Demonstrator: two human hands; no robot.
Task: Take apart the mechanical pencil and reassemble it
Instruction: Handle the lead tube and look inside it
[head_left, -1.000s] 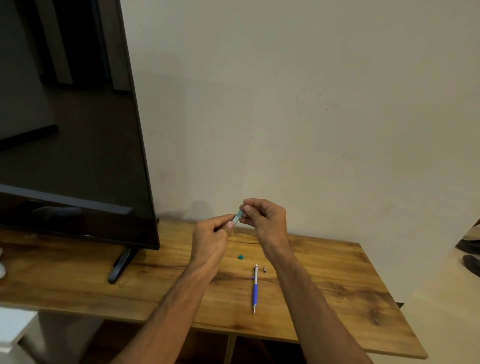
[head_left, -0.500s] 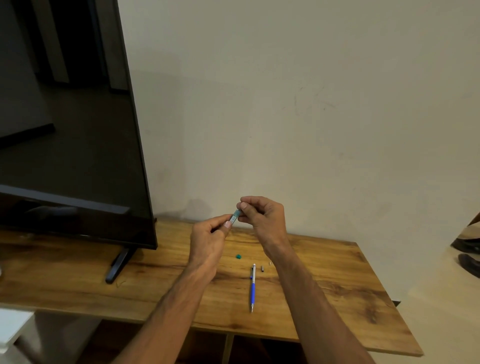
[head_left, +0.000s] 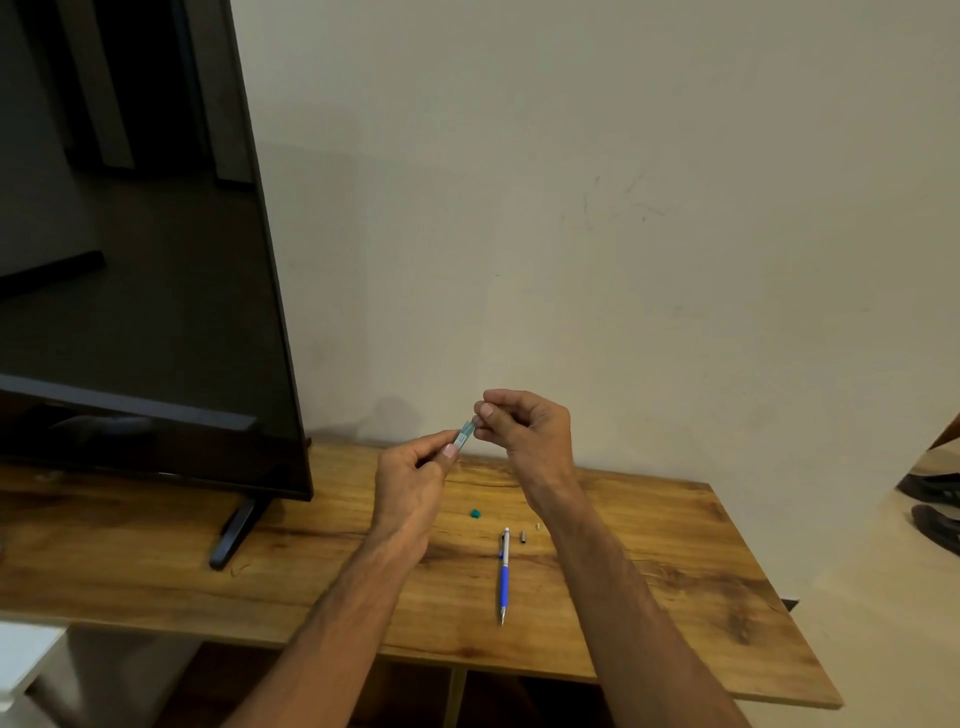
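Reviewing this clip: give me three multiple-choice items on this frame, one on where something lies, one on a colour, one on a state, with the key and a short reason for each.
1. Where does the blue and white mechanical pencil lie?
A. On the wooden table, between the two forearms
B. Under the black television
C. On the floor

2. What colour is the small loose cap on the table beyond the pencil?
A. Red
B. Teal green
C. Yellow

3. What is the state of the small pale blue clear tube?
A. Lying on the table
B. Held in the air between both hands
C. Standing upright beside the television

Key: 1 A, since the pencil rests flat on the wood, tip towards the camera. 2 B, as the cap shows teal against the wood. 3 B, because the left hand pinches its lower end and the right hand meets its upper end above the table.
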